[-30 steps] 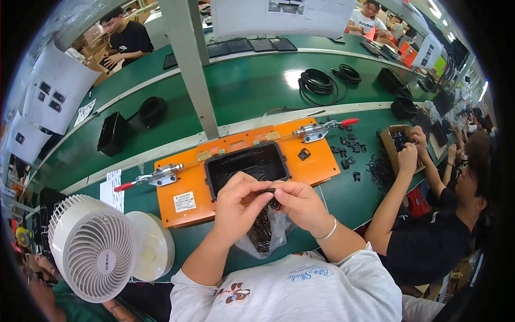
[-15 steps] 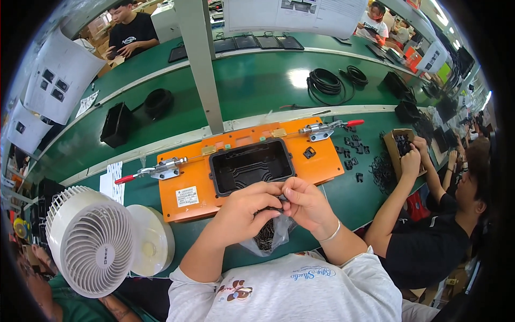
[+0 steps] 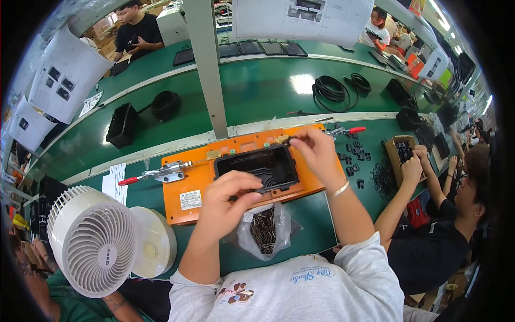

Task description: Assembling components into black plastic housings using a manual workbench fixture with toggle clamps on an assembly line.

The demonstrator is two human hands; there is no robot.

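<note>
A black open-topped plastic box (image 3: 282,170) sits in an orange fixture plate (image 3: 177,185). My right hand (image 3: 321,155) is over the box's far right corner, thumb and forefinger pinched together; whatever is between them is too small to make out. Over the near left edge of the box is my left hand (image 3: 222,201), its thumb and forefinger apart and the other fingers curled, with nothing visible in the gap. Just in front of the plate, nearest my left hand, lies a clear plastic bag (image 3: 245,239) full of small dark metal screws (image 3: 264,228).
Red-handled toggle clamps flank the plate, the left clamp (image 3: 170,172) fully visible. A white fan (image 3: 102,244) stands at left. Black clips (image 3: 351,159) lie scattered at right, near a co-worker's hands over a cardboard box (image 3: 398,161). A grey post (image 3: 206,80) rises behind the plate.
My hands have parted from over the bag of screws: the right moved up to the box's far right corner, the left to its near left edge. The bag now shows fully.
</note>
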